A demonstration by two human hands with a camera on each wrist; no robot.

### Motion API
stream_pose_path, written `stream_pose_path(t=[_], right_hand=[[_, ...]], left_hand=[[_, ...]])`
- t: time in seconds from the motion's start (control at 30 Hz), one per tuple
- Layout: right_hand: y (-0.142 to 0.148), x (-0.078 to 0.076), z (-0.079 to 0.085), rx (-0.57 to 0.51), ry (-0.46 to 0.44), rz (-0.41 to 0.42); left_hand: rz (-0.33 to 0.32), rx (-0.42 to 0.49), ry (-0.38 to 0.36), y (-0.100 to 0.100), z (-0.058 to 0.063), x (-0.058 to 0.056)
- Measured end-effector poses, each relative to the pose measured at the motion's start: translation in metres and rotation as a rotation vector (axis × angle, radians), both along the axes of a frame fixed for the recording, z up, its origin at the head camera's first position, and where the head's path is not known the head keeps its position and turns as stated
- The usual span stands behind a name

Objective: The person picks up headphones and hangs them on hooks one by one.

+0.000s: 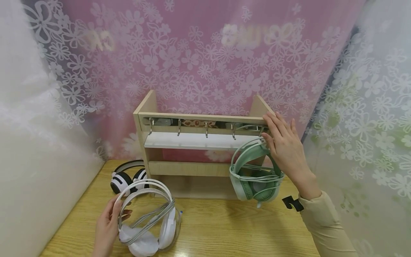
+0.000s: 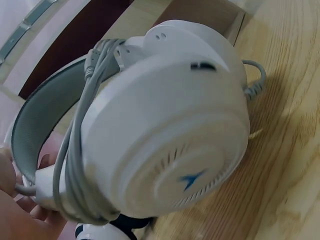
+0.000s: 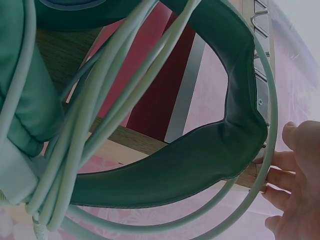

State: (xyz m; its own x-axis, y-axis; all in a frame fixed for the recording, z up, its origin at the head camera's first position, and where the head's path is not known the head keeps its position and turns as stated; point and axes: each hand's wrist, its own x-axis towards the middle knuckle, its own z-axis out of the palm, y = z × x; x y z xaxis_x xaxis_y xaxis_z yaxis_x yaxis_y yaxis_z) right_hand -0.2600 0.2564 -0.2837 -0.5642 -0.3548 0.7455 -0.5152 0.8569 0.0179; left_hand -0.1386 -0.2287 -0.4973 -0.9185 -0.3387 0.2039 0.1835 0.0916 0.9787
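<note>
My left hand [image 1: 107, 221] grips the headband of a pair of white headphones [image 1: 167, 232], low in front of the shelf's left side. Grey cable is wound around their band and cups, and a blue mark shows on one ear cup in the left wrist view. Green headphones [image 1: 245, 191] hang at the right end of the wooden shelf [image 1: 189, 169], by the last metal hook, with their pale green cable wrapped round them. My right hand [image 1: 287, 153] rests with extended fingers on the shelf's upper right corner, its thumb beside the green headband.
Several metal hooks [image 1: 206, 130] line a strip below the shelf's top edge. Black-and-white headphones [image 1: 120, 184] lie on the wooden table [image 1: 218, 228] against the shelf's left side. Behind hangs a pink flowered curtain [image 1: 192, 71]. A black strap piece [image 1: 293, 203] sticks out by my right cuff.
</note>
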Motion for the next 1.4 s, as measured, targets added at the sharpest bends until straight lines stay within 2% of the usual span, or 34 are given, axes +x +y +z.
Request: stream_pose_path(t=[0.17,0.4,0.63,0.8,0.93,1.17,1.4], right_hand=[[0.000,0.000,0.000,0.003,0.001,-0.001],[-0.001,0.001,0.000,0.002,0.000,-0.005],[0.000,0.001,0.000,0.001,0.001,-0.006],[0.000,0.001,0.000,0.000,-0.006,-0.003],[0.000,0.001,0.001,0.001,-0.011,-0.004],[-0.001,0.001,0.001,0.002,-0.008,-0.004],[-0.001,0.001,0.000,0.002,-0.012,-0.006]], left_hand=[[0.045,0.002,0.036,0.011,0.001,-0.003],[0.060,0.086,-0.025,0.020,0.004,-0.008],[0.063,0.122,-0.058,0.026,0.011,-0.013],[0.033,0.129,-0.042,0.032,0.015,-0.015],[-0.005,0.171,-0.038,0.037,0.020,-0.018],[-0.064,0.238,-0.028,0.045,0.040,-0.022],[-0.117,0.247,-0.020,0.053,0.056,-0.025]])
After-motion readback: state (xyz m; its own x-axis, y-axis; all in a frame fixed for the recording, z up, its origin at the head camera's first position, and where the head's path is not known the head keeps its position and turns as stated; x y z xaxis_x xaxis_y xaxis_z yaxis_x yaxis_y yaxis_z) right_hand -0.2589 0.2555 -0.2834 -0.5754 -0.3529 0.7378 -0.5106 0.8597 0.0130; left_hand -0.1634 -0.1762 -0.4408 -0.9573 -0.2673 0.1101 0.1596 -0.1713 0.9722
